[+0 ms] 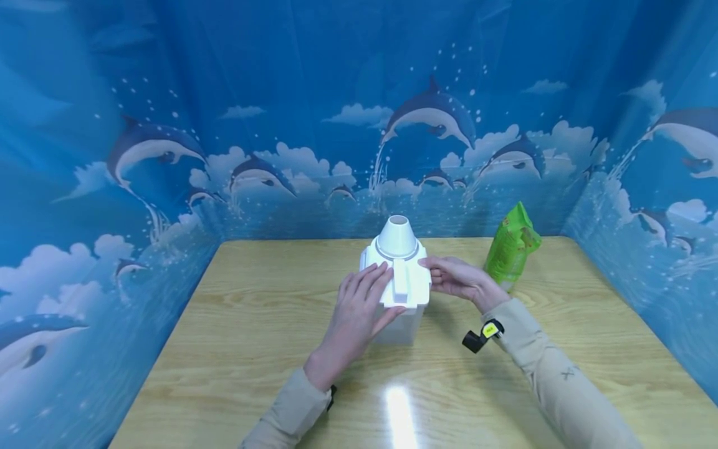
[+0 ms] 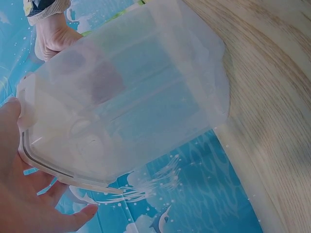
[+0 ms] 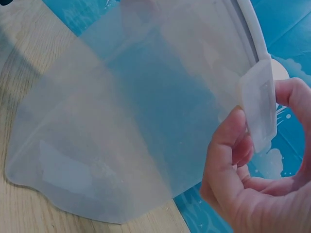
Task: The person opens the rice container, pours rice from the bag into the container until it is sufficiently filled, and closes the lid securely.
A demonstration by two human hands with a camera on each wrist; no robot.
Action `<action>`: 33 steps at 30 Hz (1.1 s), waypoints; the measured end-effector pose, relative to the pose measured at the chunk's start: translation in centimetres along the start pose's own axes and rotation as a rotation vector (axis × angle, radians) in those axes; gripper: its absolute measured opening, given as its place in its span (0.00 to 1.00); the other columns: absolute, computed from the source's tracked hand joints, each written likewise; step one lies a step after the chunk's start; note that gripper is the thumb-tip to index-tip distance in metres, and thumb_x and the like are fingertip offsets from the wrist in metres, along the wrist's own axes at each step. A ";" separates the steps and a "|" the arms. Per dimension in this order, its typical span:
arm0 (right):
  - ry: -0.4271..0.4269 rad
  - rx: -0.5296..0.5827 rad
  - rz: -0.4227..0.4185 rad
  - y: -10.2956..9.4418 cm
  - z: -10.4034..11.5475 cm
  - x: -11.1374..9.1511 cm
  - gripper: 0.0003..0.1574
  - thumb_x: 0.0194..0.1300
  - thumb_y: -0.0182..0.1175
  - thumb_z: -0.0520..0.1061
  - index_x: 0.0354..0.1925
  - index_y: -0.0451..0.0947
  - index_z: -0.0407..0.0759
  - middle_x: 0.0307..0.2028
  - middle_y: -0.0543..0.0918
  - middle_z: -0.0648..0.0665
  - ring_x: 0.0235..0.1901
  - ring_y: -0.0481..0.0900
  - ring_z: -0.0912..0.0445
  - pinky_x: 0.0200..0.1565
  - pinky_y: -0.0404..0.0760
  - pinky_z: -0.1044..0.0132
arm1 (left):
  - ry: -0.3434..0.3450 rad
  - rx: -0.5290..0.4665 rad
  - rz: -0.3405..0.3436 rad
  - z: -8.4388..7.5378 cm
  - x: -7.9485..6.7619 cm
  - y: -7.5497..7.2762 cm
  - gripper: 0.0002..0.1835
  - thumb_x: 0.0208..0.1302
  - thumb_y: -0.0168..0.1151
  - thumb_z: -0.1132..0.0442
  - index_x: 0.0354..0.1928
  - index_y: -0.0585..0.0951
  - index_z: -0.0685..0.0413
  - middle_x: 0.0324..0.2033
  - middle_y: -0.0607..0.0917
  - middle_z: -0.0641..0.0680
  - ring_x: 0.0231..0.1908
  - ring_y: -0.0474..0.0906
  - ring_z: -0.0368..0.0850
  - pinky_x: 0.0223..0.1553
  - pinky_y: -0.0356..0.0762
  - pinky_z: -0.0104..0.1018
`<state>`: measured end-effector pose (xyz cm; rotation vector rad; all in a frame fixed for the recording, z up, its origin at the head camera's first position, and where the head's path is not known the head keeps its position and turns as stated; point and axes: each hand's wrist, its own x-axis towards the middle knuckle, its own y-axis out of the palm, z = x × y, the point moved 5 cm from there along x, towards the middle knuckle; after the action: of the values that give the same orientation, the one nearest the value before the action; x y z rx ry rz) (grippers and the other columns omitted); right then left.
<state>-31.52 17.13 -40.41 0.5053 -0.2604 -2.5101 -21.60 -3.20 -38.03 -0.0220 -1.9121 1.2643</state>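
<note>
Container [image 1: 399, 329] on table [image 1: 241, 324], lid [image 1: 415, 284] on top, bag [image 1: 509, 249] to its right, perhaps farther back, backdrop [image 1: 314, 68] behind both

A green bag [image 1: 509, 251] stands on the table [image 1: 263, 299] near dolphin-print curtains [image 1: 303, 68].

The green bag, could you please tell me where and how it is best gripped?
I would pinch the green bag near its top, coming from the right: it stands upright, its top narrows to a peak, and the right hand is on its left.
</note>
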 end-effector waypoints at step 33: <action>-0.051 -0.241 -0.185 -0.4 0.1 -0.5 0.42 0.75 0.57 0.50 0.72 0.53 0.27 0.49 0.81 0.45 0.48 0.81 0.56 0.57 0.80 0.60 | 0.014 0.000 -0.009 0.1 0.0 0.1 0.38 0.67 0.65 0.43 0.72 0.70 0.55 0.68 0.74 0.54 0.69 0.67 0.51 0.71 0.64 0.55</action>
<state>-31.37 17.76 -40.31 0.3828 0.0736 -2.6886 -21.67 -3.23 -38.10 -0.0228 -1.8981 1.2552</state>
